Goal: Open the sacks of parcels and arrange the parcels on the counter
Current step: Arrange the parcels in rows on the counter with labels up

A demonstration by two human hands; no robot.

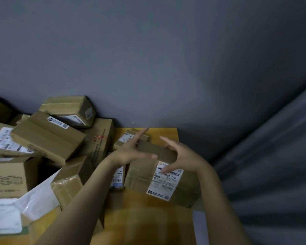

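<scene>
While both hands hover spread over the brown box [185, 190] at the far right end of the yellow counter [167, 133], the step in hand looks like settling this parcel into its place. The left hand [131, 153] is wide, its fingers straight and fanned over the box's far left corner. The right hand [183, 157] is wide too, fingers splayed and a little bent above the top, thumb reaching over the white label [163, 183]. Neither hand grips anything, and I cannot tell whether the palms touch the cardboard. The box lies flat, just right of the pile of boxes [48, 137] and just in front of a small flat box [125, 138] by the grey wall [148, 68]. Its long axis runs from the person toward the wall, with the far end slanted slightly left. The label faces up with its barcode end toward the wall, so the print reads upright from the person's side, a bit skewed. To do this well, I would put 2 flat palms on opposite sides and slide rather than lift, squaring the long side with the counter's right edge, keeping the label up, and taking care not to shove the small box or nudge the leaning pile
</scene>
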